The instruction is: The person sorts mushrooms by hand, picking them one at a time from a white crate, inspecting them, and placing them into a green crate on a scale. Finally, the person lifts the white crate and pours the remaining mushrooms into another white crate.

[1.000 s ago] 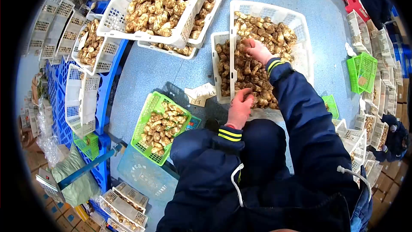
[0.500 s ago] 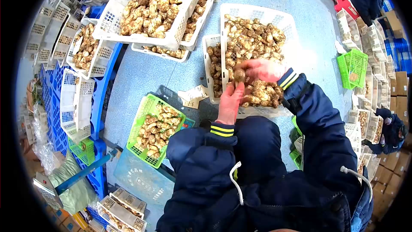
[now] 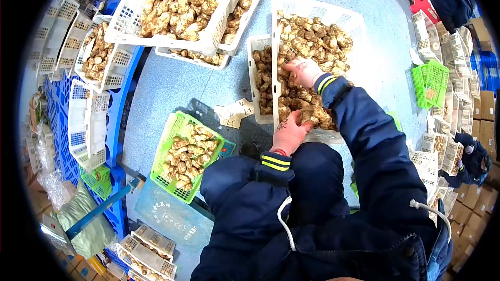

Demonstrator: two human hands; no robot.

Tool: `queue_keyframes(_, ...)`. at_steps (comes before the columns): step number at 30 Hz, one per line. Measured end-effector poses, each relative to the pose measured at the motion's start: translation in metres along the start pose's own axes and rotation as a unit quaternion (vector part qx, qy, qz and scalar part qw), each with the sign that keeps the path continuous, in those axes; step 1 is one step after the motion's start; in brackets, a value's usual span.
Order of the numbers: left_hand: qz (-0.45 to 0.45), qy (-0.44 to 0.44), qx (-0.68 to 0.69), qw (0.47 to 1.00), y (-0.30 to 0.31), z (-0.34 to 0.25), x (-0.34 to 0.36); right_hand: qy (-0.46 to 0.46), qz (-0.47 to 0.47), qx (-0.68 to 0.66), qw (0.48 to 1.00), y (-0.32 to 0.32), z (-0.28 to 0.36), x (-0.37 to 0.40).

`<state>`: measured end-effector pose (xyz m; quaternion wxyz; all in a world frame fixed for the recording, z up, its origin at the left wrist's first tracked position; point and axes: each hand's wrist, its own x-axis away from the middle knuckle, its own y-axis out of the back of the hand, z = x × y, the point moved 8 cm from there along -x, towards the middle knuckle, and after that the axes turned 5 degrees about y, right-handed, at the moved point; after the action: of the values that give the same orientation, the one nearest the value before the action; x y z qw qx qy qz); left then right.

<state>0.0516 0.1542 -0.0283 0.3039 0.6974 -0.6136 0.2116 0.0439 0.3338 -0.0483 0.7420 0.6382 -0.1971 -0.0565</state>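
Observation:
A white perforated crate full of brown-and-cream mushrooms stands before my knees. My right hand reaches into its left half, with the fingers bent round a mushroom among the others. At the near end of the crate, my left hand has its thumb and fingers closed about a mushroom; part of it is hidden by the fingers. Both hands seem to wear thin pink gloves. Another white crate of mushrooms sits partly under the left side of the first.
A green basket of mushrooms rests on a scale at my left. Large white crates of mushrooms are stacked at the upper left. Paper labels lie on the blue floor. Green baskets and a person are at right.
My hands, close together over the crate before, are now apart. The right hand has moved left and up into the mushrooms; the left has shifted slightly right and down.

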Motion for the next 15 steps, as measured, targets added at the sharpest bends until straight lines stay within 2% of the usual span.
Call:
queue_keyframes(2, 0.003, -0.006, 0.042, 0.999, 0.000, -0.001, 0.000, 0.000, -0.024, 0.039, 0.999, 0.013, 0.007, 0.004)
queue_keyframes(4, 0.016, -0.003, 0.095, 0.995, 0.002, -0.004, 0.001, -0.014, 0.066, -0.062, 0.996, 0.010, 0.000, 0.009)
queue_keyframes(5, 0.011, -0.003, 0.104, 0.995, 0.006, -0.007, 0.003, -0.001, 0.112, -0.067, 0.991, 0.006, -0.002, 0.015)
queue_keyframes(6, -0.055, -0.065, 0.107, 0.991, 0.017, -0.018, 0.009, 0.013, 0.159, -0.072, 0.985, 0.003, -0.003, 0.020)
queue_keyframes(8, -0.062, -0.082, 0.188, 0.977, 0.022, -0.021, 0.009, 0.041, 0.249, -0.086, 0.964, 0.031, 0.008, 0.034)
queue_keyframes(9, -0.034, -0.044, 0.221, 0.974, 0.018, -0.017, 0.006, 0.025, 0.284, -0.118, 0.951, 0.033, 0.005, 0.035)
queue_keyframes(10, -0.026, -0.055, 0.239, 0.969, 0.016, -0.013, 0.002, -0.072, 0.245, -0.190, 0.948, 0.036, -0.015, 0.031)
queue_keyframes(12, -0.009, -0.063, 0.300, 0.952, 0.016, -0.015, 0.006, -0.130, 0.007, -0.079, 0.988, 0.048, -0.054, 0.005)
queue_keyframes(14, -0.007, -0.056, 0.300, 0.952, 0.021, -0.012, 0.006, -0.295, -0.044, -0.172, 0.939, 0.044, -0.085, -0.013)
queue_keyframes(15, -0.003, -0.047, 0.303, 0.952, 0.023, -0.009, 0.007, -0.328, -0.044, -0.251, 0.910, 0.038, -0.090, -0.019)
